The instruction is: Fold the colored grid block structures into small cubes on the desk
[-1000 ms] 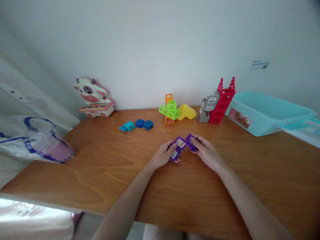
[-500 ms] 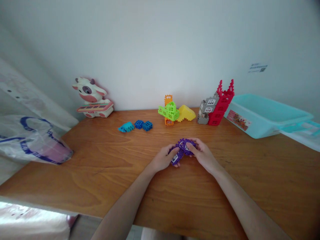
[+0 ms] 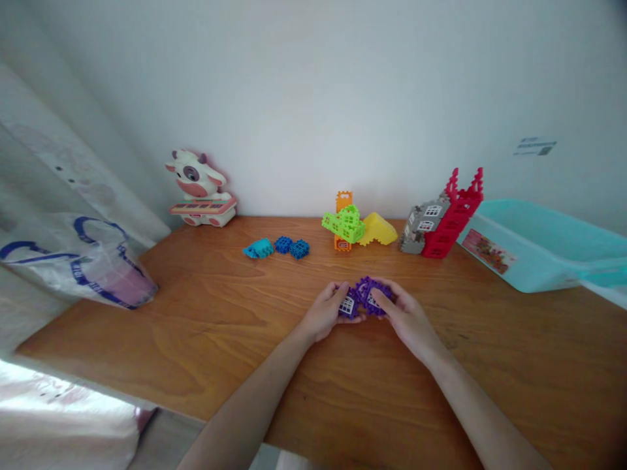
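A cluster of purple interlocking blocks (image 3: 363, 301) with small white window inserts sits between my two hands over the middle of the wooden table (image 3: 206, 313). My left hand (image 3: 327, 313) curls round its left side. My right hand (image 3: 404, 314) grips its right side, fingers closed on it. The pieces look pressed together into one lump. Parts of the blocks are hidden behind my fingers.
Along the back wall stand a cow toy keyboard (image 3: 200, 191), cyan and blue blocks (image 3: 277, 247), a green, orange and yellow block build (image 3: 355, 226) and a grey and red block tower (image 3: 445, 219). A turquoise bin (image 3: 543, 248) sits right, a plastic bag (image 3: 83, 264) left.
The two purple pieces, held apart a second ago, have been brought together into one cluster between both hands. The camera view has shifted slightly.
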